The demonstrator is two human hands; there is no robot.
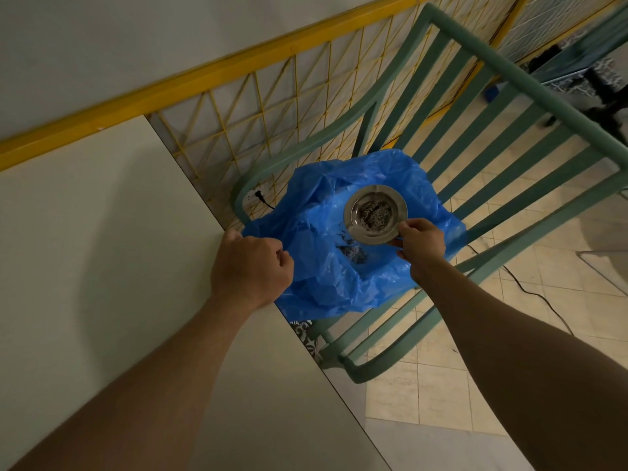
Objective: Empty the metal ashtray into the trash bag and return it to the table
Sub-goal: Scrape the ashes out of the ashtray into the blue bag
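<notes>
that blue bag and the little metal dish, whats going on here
A person is emptying an ashtray. The left hand grips the edge of the blue trash bag at the table corner, holding it open over a green chair. The right hand holds the metal ashtray by its rim above the bag. Ash still sits in the dish, roughly level, and some dark debris already lies inside the bag.
</notes>
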